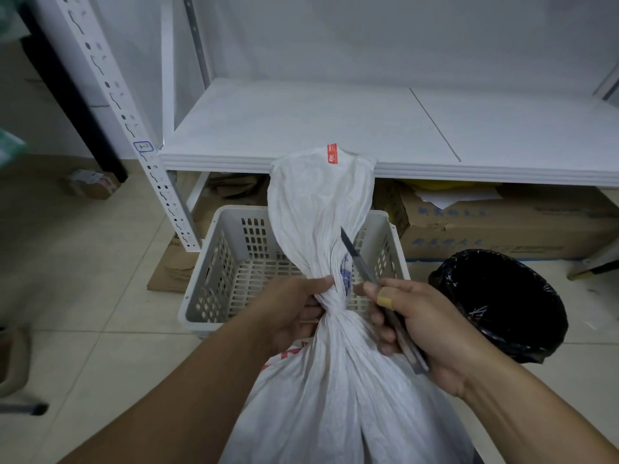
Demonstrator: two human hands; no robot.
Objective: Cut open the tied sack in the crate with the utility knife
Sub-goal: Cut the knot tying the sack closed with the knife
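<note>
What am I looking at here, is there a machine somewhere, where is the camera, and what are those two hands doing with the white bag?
There is no machine here. These are a person's two bare arms, seen by one wide-angle camera worn on the head and looking forward and down. That is why the arms come in from the bottom edge.

The left hand has its grip round the bunched neck of a white woven sack, just above the knot. The right hand holds a utility knife with the blade out, pointing up and away beside the neck. No cut shows yet.

Behind the sack, a pale slotted plastic crate stands on the tiled floor. Beyond it is a white shelf with cardboard boxes underneath. To the right is a bin lined with a black bag.
</note>
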